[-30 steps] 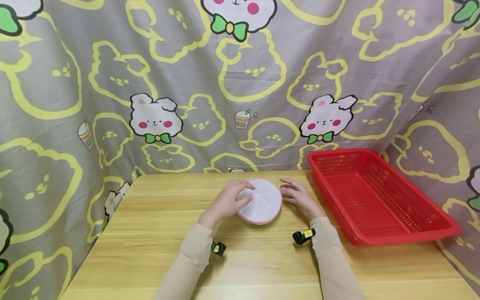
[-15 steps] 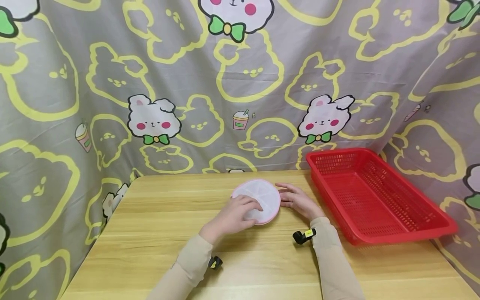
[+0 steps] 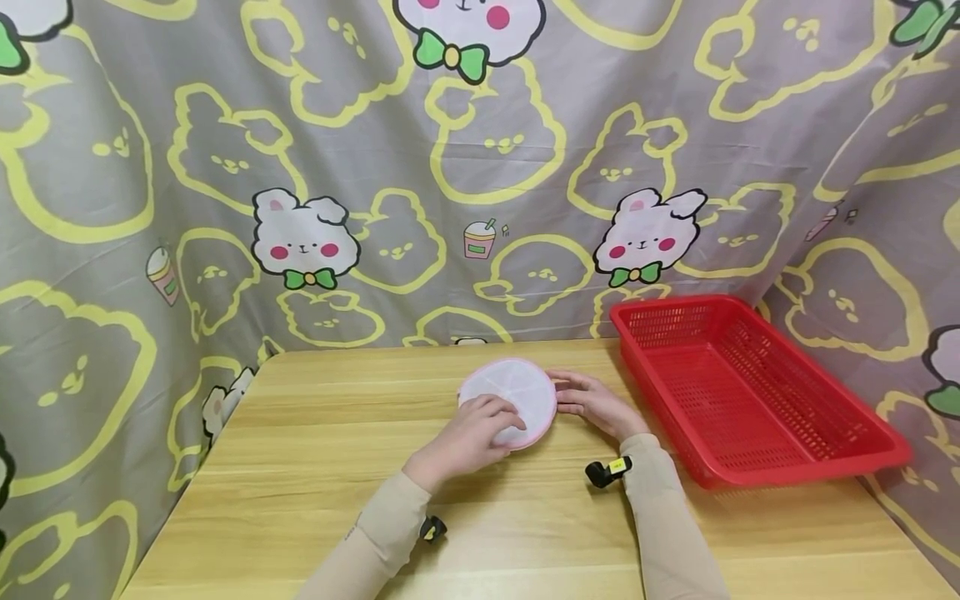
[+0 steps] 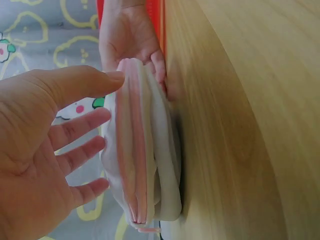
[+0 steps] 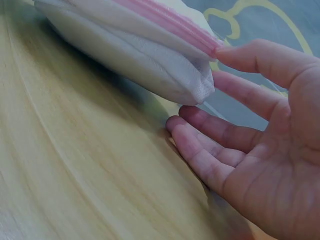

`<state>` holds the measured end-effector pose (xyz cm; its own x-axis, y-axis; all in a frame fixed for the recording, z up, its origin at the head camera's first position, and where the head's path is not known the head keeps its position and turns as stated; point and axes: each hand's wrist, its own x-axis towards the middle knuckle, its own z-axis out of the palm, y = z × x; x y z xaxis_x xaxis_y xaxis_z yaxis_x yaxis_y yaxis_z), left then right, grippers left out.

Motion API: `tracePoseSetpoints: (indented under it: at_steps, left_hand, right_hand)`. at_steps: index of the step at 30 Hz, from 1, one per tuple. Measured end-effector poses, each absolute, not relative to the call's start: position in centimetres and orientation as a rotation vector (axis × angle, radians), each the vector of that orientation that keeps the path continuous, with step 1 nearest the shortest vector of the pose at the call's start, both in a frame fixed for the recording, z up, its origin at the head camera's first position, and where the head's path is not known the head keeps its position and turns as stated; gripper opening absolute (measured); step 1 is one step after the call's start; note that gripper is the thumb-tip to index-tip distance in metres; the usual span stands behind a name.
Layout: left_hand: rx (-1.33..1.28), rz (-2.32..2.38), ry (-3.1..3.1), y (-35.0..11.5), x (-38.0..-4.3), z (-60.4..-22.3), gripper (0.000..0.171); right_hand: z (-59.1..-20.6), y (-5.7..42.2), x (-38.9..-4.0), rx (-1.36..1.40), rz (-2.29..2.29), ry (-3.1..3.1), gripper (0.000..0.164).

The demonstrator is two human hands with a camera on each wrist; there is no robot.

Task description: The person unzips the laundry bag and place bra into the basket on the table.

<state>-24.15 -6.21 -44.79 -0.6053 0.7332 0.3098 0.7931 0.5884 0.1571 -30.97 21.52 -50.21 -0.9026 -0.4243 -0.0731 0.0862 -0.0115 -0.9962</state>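
Note:
A round white mesh zip bag (image 3: 510, 382) with a pink zip round its side lies flat on the table. My left hand (image 3: 476, 433) rests over its near left part. In the left wrist view, the thumb (image 4: 100, 82) lies at the pink zip edge and the loosely spread fingertips meet the white top face. My right hand (image 3: 600, 408) is at the bag's right side. Its thumb (image 5: 260, 57) touches the end of the pink zip (image 5: 175, 25) in the right wrist view, while the lower fingers (image 5: 200, 150) are loosely bent beside the bag, close to the tabletop.
A red plastic basket (image 3: 701, 475) with slotted walls stands at the right of the wooden table (image 3: 300, 458). Behind and beside the table hangs a grey curtain (image 3: 420, 175) with cartoon bears. Black wrist cameras (image 3: 607, 472) sit on both cuffs.
My left hand has slid from the bag's upper left edge toward its near side. The bag has shifted slightly left. My right fingertips have moved a little left, against its side.

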Motion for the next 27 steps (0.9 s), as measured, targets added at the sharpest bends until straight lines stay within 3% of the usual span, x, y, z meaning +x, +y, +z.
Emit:
tracePoseSetpoints:
  at_steps: [27]
  left_hand:
    - [-1.183,-0.446,-2.600,-6.7,-24.8,-45.2,0.024]
  right_hand:
    - [-50.0,20.4,-31.1,-0.229,-1.827,2.143,0.045]
